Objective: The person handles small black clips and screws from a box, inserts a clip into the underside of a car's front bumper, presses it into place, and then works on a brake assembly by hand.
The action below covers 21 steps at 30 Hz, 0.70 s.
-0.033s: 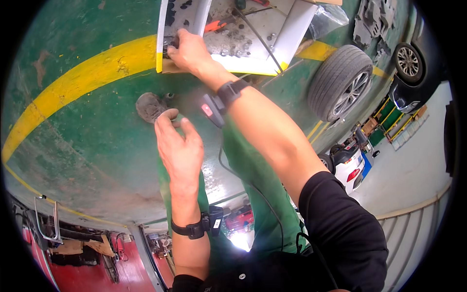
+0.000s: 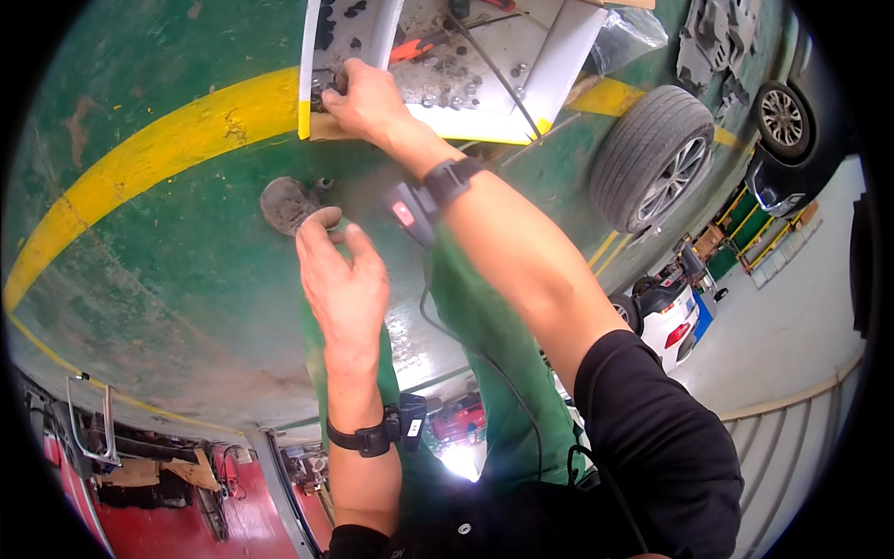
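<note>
My right hand (image 2: 368,104) reaches into the near left corner of a white box (image 2: 456,125) on the floor. Its thumb and fingers are drawn together among small dark parts in the narrow left compartment. What they pinch, if anything, is hidden. My left hand (image 2: 345,284) hovers over the floor nearer to me, with the thumb apart from the curled fingers and nothing visible between them. Just beyond its fingertips is the tip of a dark shoe (image 2: 289,203). In the box's wider compartment lie an orange-handled tool (image 2: 416,46), a long thin rod (image 2: 498,79) and several small fasteners.
A loose wheel with its tyre (image 2: 643,154) lies right of the box, near a clear plastic bag (image 2: 629,42). Dark torn panels (image 2: 712,47) and a dark car (image 2: 819,140) are farther right. A yellow line (image 2: 177,130) crosses the green floor.
My right hand and wrist have shifted slightly to the right, still in the corner of the box. The left hand has barely moved.
</note>
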{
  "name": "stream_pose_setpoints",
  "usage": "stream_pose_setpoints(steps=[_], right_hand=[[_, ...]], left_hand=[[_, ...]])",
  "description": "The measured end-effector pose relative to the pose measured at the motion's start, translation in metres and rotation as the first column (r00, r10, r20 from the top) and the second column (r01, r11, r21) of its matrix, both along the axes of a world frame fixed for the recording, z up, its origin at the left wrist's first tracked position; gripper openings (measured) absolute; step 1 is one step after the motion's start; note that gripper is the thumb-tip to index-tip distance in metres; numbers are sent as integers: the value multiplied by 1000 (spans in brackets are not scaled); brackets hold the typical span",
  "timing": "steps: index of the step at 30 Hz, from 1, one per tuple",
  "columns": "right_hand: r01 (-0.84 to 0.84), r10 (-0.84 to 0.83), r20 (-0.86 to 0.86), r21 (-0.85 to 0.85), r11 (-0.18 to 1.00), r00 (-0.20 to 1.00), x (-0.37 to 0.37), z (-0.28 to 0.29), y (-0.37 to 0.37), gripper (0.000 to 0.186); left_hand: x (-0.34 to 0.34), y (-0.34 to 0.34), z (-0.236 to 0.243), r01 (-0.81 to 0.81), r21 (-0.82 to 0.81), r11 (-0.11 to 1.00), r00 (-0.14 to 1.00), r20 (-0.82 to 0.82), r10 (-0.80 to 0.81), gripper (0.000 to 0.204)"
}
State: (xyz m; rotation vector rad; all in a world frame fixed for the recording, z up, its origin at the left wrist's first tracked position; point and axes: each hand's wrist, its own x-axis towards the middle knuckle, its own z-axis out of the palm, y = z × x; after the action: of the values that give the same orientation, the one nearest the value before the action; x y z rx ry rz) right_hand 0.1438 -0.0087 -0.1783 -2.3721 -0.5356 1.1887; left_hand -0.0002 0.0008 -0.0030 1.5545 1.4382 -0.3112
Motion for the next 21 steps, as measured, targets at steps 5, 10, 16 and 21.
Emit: stream_pose_setpoints(steps=[5, 10, 16, 21], right_hand=[[219, -217, -494, -54, 974, 842, 22, 68, -31, 21], [-33, 111, -461, 173, 984, 880, 24, 138, -50, 25], [-47, 215, -401, 389, 920, 890, 16, 193, -54, 25], [254, -99, -649, 150, 956, 755, 20, 193, -71, 16]], left_hand=[[10, -7, 2, -253, -143, 957, 962, 68, 265, 28], [24, -1, 11, -466, -333, 820, 822, 180, 541, 38], [25, -5, 7, -449, -642, 622, 622, 275, 733, 38], [23, -7, 7, -430, -719, 546, 567, 256, 783, 37]])
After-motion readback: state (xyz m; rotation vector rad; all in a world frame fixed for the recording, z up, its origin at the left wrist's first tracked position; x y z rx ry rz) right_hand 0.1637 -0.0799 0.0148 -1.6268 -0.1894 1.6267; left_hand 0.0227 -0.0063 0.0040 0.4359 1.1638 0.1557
